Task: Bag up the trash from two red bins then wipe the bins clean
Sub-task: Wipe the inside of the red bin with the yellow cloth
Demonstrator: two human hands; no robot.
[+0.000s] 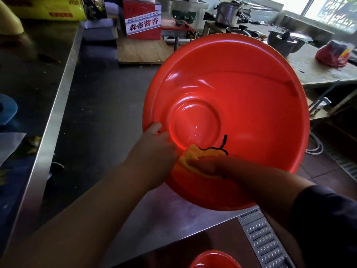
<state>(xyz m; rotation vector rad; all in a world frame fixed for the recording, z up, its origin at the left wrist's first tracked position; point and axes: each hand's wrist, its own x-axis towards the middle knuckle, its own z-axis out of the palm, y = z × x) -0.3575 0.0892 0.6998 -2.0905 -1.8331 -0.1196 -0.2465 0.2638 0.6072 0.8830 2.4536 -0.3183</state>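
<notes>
A large red bin [241, 89] is tilted toward me over the steel counter, its inside bare and shiny. My left hand [154, 149] grips its near-left rim, thumb over the edge. My right hand [208, 166] presses a yellow cloth with black trim [195, 153] against the bin's inner wall near the bottom ring. The rim of a second red bin [214, 260] shows at the bottom edge of the view, on the floor below the counter.
A steel counter [81, 105] runs left and ahead. A red printed box [143, 20] and a wooden board [143, 51] stand behind the bin. Pots [286, 41] and a red bag [334, 53] sit on the right table. A perforated floor drain [262, 240] lies lower right.
</notes>
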